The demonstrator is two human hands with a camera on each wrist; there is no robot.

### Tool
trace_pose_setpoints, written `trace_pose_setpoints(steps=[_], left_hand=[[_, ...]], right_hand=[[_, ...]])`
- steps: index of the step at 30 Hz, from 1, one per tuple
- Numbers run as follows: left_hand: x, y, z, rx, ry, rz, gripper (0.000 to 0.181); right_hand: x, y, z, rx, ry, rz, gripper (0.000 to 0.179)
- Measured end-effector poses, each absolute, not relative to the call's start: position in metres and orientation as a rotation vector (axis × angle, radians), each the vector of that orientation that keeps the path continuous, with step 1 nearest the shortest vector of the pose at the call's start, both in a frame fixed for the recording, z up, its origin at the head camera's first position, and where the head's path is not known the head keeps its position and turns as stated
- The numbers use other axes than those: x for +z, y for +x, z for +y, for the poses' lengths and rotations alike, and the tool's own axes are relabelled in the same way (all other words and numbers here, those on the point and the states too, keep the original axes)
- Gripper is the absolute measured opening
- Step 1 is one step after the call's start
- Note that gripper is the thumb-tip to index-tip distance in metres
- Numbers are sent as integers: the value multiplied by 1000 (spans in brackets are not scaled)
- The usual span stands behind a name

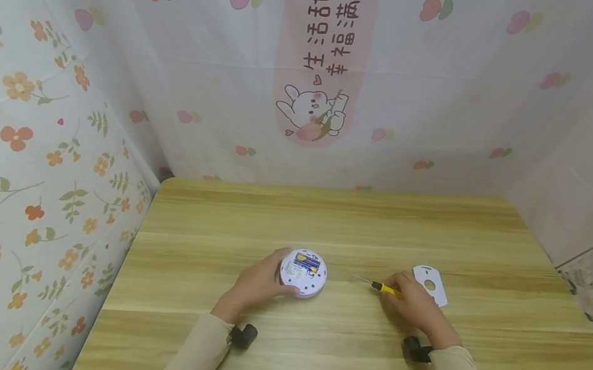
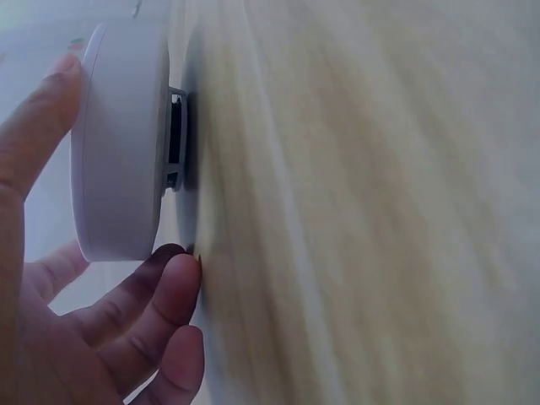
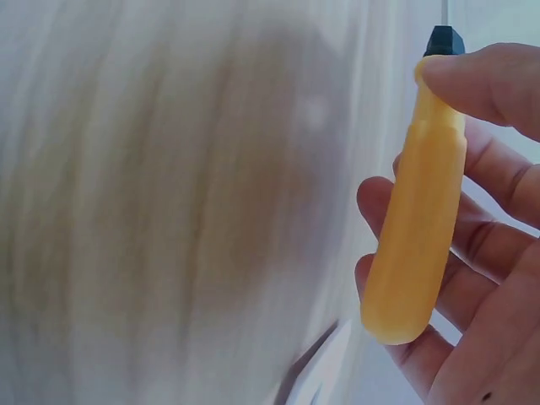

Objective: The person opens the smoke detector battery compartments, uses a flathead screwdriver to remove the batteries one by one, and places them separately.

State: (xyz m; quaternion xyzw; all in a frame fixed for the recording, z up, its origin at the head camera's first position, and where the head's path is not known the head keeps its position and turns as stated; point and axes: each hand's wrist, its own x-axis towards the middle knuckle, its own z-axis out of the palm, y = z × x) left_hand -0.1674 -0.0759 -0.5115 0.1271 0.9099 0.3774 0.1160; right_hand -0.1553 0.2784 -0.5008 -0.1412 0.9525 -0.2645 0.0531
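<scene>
A round white smoke detector (image 1: pixel 301 287) with batteries (image 1: pixel 307 264) showing in its upturned back is gripped at its left edge by my left hand (image 1: pixel 259 276). The left wrist view has the thumb on one face and bent fingers under the rim; a raised dark vent (image 2: pixel 175 139) faces the table. My right hand (image 1: pixel 412 299) holds a screwdriver (image 3: pixel 415 211) by its yellow handle, thumb near the black collar. Its thin shaft (image 1: pixel 362 278) points left toward the detector, with a gap between. A white mounting plate (image 1: pixel 437 283) with a round hole lies just beyond the right hand.
The wood-grain table (image 1: pixel 339 368) extends around both hands. Printed curtains (image 1: pixel 221 73) hang behind it and along the left side. Each wrist carries a small black camera, such as the left wrist camera (image 1: pixel 243 335).
</scene>
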Motion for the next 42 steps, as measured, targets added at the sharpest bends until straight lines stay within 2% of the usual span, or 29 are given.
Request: trace_pose_setpoints(steps=[8, 31, 42], left_hand=[[-510, -171, -71, 1040, 379, 2670, 108], [-505, -174, -73, 996, 420, 2649, 106], [-510, -173, -77, 1023, 415, 2628, 106]], right_hand=[[-491, -159, 268, -846, -466, 2874, 12], [-475, -165, 235, -802, -584, 2963, 11], [-464, -169, 218, -712, -628, 2952, 19]])
